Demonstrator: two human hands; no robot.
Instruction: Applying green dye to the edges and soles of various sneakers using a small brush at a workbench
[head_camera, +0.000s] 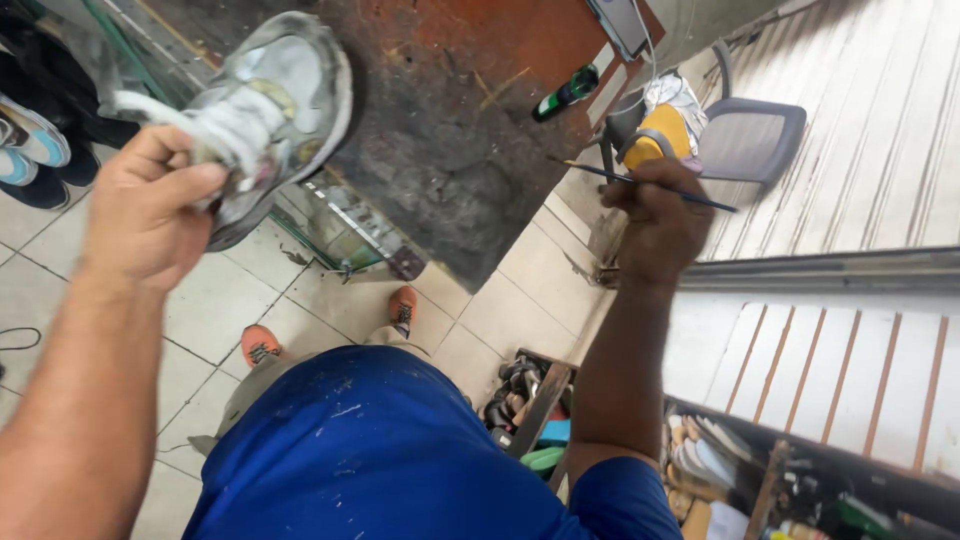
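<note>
1. Both hands are raised in front of the person's chest and each is closed around something: the left hand (150, 205) clenches the worn grey-and-white sneaker (265, 110) at its upper edge, and the right hand (655, 215) pinches a thin dark brush (640, 183) between fingers and thumb.
2. Below them stands a big workbench (450, 130) with a stained, dark and reddish top. It sits just ahead of the person, so the shoe hangs over its near edge instead of resting on it.
3. Held aloft and tilted, the sneaker turns its opening and inner side toward the head camera, which seemingly keeps that part in plain sight and within reach of the brush.
4. Off to the right, a grey chair (750, 140) with a yellow object on it stands beside the bench, well apart from both hands.
5. An open tool tray (535, 395) lies on the tiled floor (200, 330) by the person's right leg, close enough to reach down into.
6. Lying level across the right fingers, the brush points left toward the sneaker but stays well apart from it.
7. One green bottle (565, 93) lies on the bench top beyond the brush.
</note>
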